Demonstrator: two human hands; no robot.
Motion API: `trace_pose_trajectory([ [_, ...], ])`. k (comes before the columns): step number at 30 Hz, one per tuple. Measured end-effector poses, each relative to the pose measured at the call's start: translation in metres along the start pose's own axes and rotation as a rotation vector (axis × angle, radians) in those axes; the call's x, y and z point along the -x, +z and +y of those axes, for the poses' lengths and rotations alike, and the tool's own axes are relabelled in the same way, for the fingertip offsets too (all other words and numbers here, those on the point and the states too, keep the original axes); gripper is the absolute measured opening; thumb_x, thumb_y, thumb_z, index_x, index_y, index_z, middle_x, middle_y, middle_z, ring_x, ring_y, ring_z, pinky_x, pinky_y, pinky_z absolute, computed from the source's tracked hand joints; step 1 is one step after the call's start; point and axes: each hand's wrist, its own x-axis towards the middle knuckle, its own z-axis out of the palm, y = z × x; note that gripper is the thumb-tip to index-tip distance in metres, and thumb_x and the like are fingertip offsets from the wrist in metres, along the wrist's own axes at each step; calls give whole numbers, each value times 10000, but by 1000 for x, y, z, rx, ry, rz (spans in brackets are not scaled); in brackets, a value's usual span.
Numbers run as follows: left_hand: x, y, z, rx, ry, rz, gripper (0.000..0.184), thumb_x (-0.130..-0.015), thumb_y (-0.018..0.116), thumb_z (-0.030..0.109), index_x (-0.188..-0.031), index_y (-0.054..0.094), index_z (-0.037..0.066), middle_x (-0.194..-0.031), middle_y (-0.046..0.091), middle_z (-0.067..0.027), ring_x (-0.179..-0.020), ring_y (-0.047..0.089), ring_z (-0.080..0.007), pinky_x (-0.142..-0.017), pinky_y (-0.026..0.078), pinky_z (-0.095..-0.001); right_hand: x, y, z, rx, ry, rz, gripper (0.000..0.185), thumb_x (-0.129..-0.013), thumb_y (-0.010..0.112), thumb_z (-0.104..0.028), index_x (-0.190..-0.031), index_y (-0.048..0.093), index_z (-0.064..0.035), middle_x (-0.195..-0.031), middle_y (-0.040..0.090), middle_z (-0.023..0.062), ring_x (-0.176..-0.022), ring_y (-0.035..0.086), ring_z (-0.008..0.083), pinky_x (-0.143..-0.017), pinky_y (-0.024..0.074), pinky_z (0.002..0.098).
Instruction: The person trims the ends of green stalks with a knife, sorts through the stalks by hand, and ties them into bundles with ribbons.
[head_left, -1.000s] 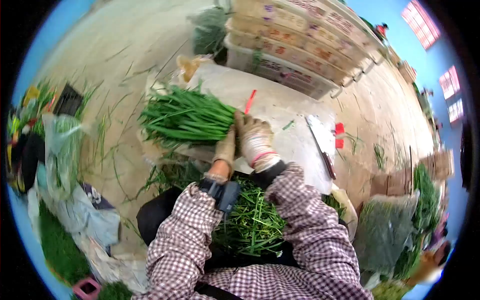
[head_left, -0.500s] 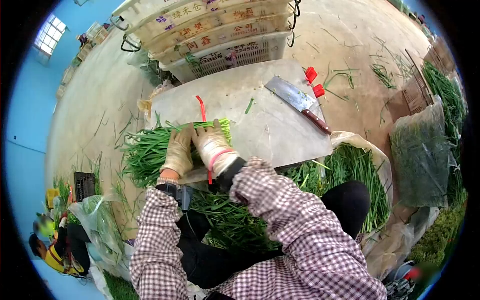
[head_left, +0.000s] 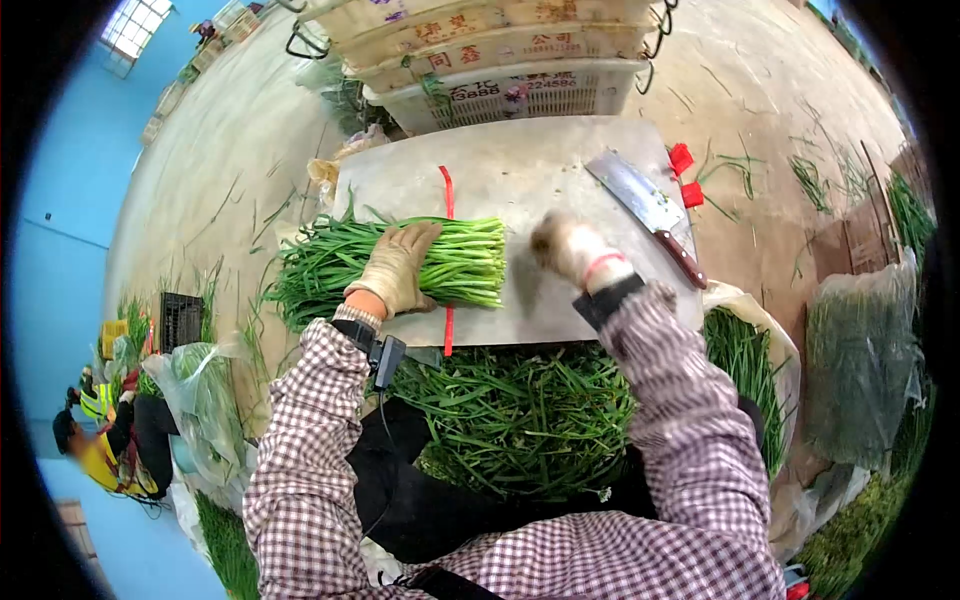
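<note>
A bunch of long green leafy stalks, seemingly garlic chives (head_left: 465, 262), lies crosswise on the pale board (head_left: 500, 160), pale cut ends to the right. My gloved left hand (head_left: 400, 268) is wrapped over the bunch from above, thumb on the near side. A red tie strip (head_left: 447, 190) runs beneath the bunch, its two ends showing beyond and in front. My gloved right hand (head_left: 575, 250) is above the board, right of the stalk ends and apart from them, its fingers smeared by motion. A cleaver (head_left: 640, 200) with a brown handle lies at the board's right side.
Stacked white crates (head_left: 500, 95) stand behind the board. Red pieces (head_left: 681, 158) sit at its right edge. Loose greens (head_left: 520, 420) fill the space before my lap, with more in a sack (head_left: 745, 370) at right. Another person (head_left: 110, 450) sits at far left.
My right hand has left the bunch and moved right, toward the cleaver. My left hand stays on the bunch. The view has shifted, so the board appears farther right.
</note>
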Motion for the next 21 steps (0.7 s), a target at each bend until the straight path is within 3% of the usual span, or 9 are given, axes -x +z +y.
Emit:
trace_pose_trajectory([
  [2,0,2,-1,-28,-9,-13,1205,-546,861,501,-1486,257,49,-1486,346,-150,-1388,317,-291,-1179,210,-408,20,33,9,138,-505,-447,368,-826,704,-298,-1138,681,-104,-1088,684,131,-1049,639,286,-933,486,387],
  [4,2,-1,2,-36,-14,-10,1199,-552,862,494,-1486,255,50,-1490,340,-157,-1389,316,-291,-1177,210,-418,104,-26,-54,280,-371,-508,412,-815,722,-337,-1158,673,-114,-1127,672,134,-1040,646,256,-915,493,382],
  [6,2,5,1,-29,-15,22,1135,-590,849,446,-1483,267,57,-1483,351,-155,-1385,323,-290,-1164,225,-430,125,-39,-79,169,-363,-96,459,-762,765,-387,-1125,691,-116,-1075,690,130,-1029,650,262,-911,495,381],
  [7,2,8,0,-34,-19,21,1117,-610,842,428,-1492,256,71,-1487,352,-147,-1387,320,-285,-1161,224,-433,129,-49,-99,127,-392,-22,649,-700,800,-436,-1254,614,-152,-1213,635,125,-1171,571,278,-1004,436,406],
  [10,1,15,-9,-143,0,13,1037,-697,773,464,-1491,252,47,-1487,365,-129,-1393,316,-267,-1153,228,-427,85,4,-117,520,-533,470,911,-667,819,-458,-1438,392,-227,-1392,490,141,-1301,458,300,-1070,364,443],
  [11,1,12,-6,-185,-7,-13,1030,-709,755,492,-1487,258,35,-1487,366,-128,-1394,317,-263,-1152,229,-423,69,17,-129,568,-401,260,1151,-606,861,-453,-1518,184,-263,-1496,349,131,-1393,326,320,-1125,266,505],
  [16,8,-1,-4,-278,36,-79,1103,-680,713,641,-1474,286,6,-1493,361,-115,-1404,304,-247,-1142,234,-415,31,39,-121,603,-291,248,1193,-594,849,-536,-1529,141,-320,-1505,335,144,-1396,318,358,-1107,258,571],
  [17,11,-11,-1,-286,32,-83,1141,-595,756,659,-1443,356,10,-1486,366,-153,-1397,318,-265,-1150,218,-428,32,35,-121,610,-287,211,1200,-584,849,-549,-1527,142,-324,-1501,339,143,-1396,317,358,-1104,265,570],
  [21,2,-9,-6,-221,-9,-30,1044,-621,771,576,-1429,383,39,-1370,473,-157,-1313,421,-273,-1116,276,-434,16,7,-120,577,-248,55,1254,-530,878,-491,-1525,139,-294,-1447,396,143,-1366,361,360,-1070,335,541],
])
